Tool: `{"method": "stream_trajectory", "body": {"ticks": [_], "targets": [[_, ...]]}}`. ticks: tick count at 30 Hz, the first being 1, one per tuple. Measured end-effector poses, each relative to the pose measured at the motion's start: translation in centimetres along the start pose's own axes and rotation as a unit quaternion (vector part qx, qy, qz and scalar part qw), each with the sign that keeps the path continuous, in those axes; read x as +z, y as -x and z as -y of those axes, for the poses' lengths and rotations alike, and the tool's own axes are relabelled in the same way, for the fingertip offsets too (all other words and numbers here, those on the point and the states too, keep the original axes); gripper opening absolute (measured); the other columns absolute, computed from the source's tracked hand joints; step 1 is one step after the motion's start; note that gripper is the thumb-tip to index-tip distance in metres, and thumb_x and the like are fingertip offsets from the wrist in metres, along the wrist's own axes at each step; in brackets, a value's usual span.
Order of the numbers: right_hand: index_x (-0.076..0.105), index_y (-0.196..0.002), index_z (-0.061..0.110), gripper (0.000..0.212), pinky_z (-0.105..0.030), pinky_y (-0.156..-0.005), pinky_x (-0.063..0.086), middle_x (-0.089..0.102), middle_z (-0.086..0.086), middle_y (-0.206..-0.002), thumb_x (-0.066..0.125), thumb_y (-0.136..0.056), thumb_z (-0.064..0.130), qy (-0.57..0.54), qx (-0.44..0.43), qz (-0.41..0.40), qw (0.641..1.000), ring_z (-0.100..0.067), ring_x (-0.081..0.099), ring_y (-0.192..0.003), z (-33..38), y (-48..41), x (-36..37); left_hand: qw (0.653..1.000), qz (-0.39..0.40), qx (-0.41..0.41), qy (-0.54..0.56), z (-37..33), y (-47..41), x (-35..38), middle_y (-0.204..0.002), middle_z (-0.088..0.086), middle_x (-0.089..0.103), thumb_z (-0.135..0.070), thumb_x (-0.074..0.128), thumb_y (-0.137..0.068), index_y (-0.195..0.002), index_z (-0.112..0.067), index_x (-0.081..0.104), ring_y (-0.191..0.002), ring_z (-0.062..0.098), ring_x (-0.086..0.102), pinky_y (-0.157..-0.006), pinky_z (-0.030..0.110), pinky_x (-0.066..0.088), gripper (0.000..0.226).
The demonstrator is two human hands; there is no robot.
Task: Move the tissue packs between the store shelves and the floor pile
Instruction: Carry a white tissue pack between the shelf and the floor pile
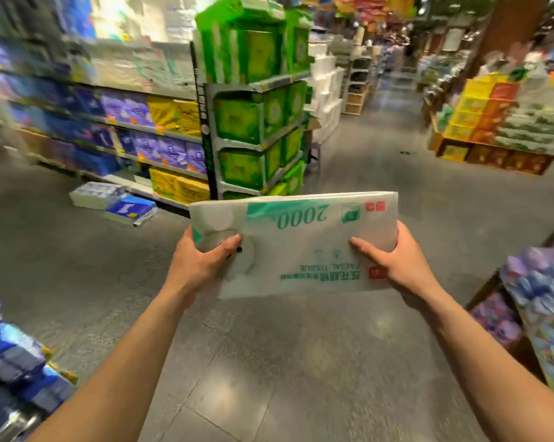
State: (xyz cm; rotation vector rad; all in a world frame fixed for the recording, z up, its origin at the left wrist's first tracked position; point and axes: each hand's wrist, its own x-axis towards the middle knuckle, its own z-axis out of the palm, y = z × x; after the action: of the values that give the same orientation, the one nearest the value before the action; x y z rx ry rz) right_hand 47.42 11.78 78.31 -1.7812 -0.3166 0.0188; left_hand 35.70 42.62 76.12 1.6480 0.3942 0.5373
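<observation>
A white tissue pack (pixel 301 237) with green print, upside down to me, is held out in front of me above the aisle floor. My left hand (pixel 202 261) grips its left end, thumb on top. My right hand (pixel 393 260) grips its right end the same way. On the floor by the shelf foot lies a small pile: a white-and-purple pack (pixel 95 194) and a blue pack (pixel 130 210). The long store shelves (pixel 110 122) at left carry blue, purple and yellow packs.
A green display rack (pixel 259 122) stands at the shelf's end, straight ahead. Boxed goods on a low stand (pixel 492 135) sit at right. More wrapped packs (pixel 543 301) crowd the near right and blue ones (pixel 11 362) the near left. Grey tiled floor (pixel 269 362) lies between.
</observation>
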Motion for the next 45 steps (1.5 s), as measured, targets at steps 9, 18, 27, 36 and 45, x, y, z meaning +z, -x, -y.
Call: {"method": "stream_trajectory", "body": {"ticks": [9, 18, 27, 36, 45], "targets": [[0.055, -0.121, 0.018, 0.052, -0.023, -0.060, 0.059, 0.071, 0.003, -0.107, 0.084, -0.078, 0.027, -0.020, -0.050, 0.079, 0.995, -0.013, 0.071, -0.094, 1.4, -18.8, 17.4, 0.995, -0.093, 0.016, 0.016, 3.5, -18.5, -10.2, -0.113, -0.003, 0.073, -0.057, 0.087, -0.056, -0.120, -0.030, 0.061, -0.104, 0.016, 0.070, -0.090, 0.048, 0.059, 0.075], [0.056, -0.113, 0.025, 0.045, -0.022, -0.057, 0.058, 0.073, 0.006, -0.105, 0.083, -0.078, 0.024, -0.044, -0.057, 0.123, 0.990, -0.005, 0.074, -0.086, 5.1, -37.7, 33.0, 0.992, -0.118, 0.035, -0.017, 3.6, -40.0, -19.3, -0.114, -0.005, 0.071, -0.059, 0.088, -0.055, -0.120, -0.036, 0.059, -0.104, 0.015, 0.070, -0.089, 0.047, 0.059, 0.075], [0.060, -0.116, 0.026, 0.046, -0.030, -0.065, 0.062, 0.076, 0.007, -0.104, 0.083, -0.076, 0.031, -0.037, -0.092, 0.177, 0.979, -0.009, 0.075, -0.089, 4.7, -58.4, 49.6, 0.983, -0.175, 0.041, -0.046, 8.0, -61.6, -26.1, -0.112, -0.007, 0.071, -0.048, 0.092, -0.063, -0.123, -0.028, 0.056, -0.096, 0.007, 0.070, -0.081, 0.031, 0.058, 0.073], [0.059, -0.115, 0.027, 0.046, -0.022, -0.058, 0.059, 0.075, 0.010, -0.100, 0.084, -0.076, 0.031, -0.046, -0.136, 0.261, 0.954, -0.005, 0.075, -0.082, 11.1, -80.0, 69.7, 0.950, -0.289, 0.036, -0.109, 7.3, -82.5, -37.7, -0.112, -0.010, 0.069, -0.070, 0.083, -0.052, -0.123, -0.030, 0.055, -0.101, 0.007, 0.066, -0.087, 0.032, 0.056, 0.086], [0.062, -0.115, 0.022, 0.044, -0.044, -0.072, 0.064, 0.078, 0.005, -0.101, 0.084, -0.077, 0.029, -0.043, -0.168, 0.280, 0.944, -0.016, 0.077, -0.085, 14.2, -95.2, 92.9, 0.936, -0.318, 0.035, -0.146, 10.6, -103.3, -53.8, -0.112, -0.010, 0.066, -0.073, 0.081, -0.051, -0.120, -0.029, 0.056, -0.100, 0.009, 0.064, -0.091, 0.041, 0.055, 0.086]]}}
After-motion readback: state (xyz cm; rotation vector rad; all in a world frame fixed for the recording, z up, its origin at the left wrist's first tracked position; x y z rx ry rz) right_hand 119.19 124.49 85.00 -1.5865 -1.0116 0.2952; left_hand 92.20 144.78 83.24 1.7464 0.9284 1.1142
